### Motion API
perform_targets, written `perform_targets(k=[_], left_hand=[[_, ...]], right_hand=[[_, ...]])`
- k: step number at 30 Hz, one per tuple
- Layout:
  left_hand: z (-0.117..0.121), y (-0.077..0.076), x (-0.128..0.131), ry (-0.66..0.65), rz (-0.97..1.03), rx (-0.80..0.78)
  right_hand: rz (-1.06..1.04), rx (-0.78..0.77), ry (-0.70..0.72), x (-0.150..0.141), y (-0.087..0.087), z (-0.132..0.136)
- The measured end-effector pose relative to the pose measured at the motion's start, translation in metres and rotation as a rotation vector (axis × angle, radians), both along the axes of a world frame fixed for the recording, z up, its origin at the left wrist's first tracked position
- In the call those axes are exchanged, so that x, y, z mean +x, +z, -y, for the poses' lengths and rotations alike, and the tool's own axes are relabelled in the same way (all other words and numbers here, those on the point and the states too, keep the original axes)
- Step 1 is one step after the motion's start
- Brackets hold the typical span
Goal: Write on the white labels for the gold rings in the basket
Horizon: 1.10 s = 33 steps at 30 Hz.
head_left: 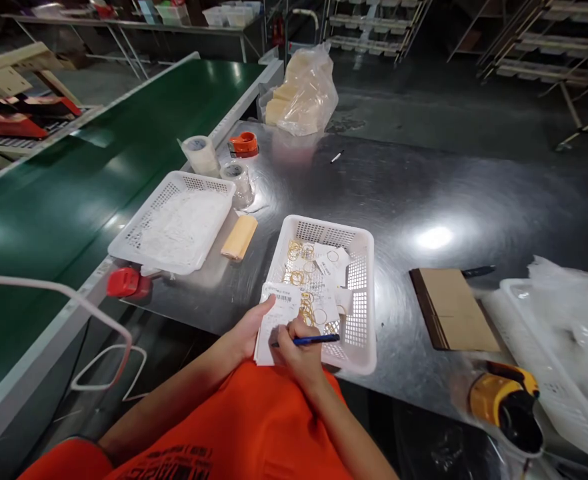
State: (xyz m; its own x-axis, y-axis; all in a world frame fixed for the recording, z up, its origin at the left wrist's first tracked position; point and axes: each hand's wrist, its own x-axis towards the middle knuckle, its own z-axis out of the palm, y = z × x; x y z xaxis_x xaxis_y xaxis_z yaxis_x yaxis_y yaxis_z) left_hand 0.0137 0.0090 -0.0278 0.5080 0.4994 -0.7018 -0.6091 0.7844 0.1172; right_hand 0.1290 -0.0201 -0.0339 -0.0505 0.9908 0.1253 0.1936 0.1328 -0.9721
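My left hand (250, 328) is closed on a stack of white paper slips (280, 312), its thumb lying over the top slip, which bears a barcode and print. Between the fingers of my right hand (299, 347) is a blue pen (317, 340), its tip end over the lower part of the slips. Just beyond both hands stands a white perforated basket (368, 293). Inside it lie many yellow rubber bands (306, 310) and some loose printed slips (339, 257). The slips in my hand overlap the basket's near left corner.
Left of the basket are a yellow block (239, 237), a second white basket (174, 267) with clear plastic, tape rolls (238, 181) and an orange tape dispenser (244, 145). At right lie cardboard pieces (457, 310) and a yellow tape dispenser (494, 397). A green conveyor (139, 147) runs along the left.
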Motion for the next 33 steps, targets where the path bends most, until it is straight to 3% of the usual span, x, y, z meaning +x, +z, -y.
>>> perform_targets(k=[22,33], left_hand=[[0.0008,-0.002,0.0008,0.044,-0.033,-0.026],[0.0016,-0.004,-0.0002,0.019,-0.043,-0.033]], right_hand=[[-0.073,-0.073,-0.021,-0.002,-0.0017,0.0],[-0.023,-0.031,-0.003,-0.0025,-0.0023,-0.0006]])
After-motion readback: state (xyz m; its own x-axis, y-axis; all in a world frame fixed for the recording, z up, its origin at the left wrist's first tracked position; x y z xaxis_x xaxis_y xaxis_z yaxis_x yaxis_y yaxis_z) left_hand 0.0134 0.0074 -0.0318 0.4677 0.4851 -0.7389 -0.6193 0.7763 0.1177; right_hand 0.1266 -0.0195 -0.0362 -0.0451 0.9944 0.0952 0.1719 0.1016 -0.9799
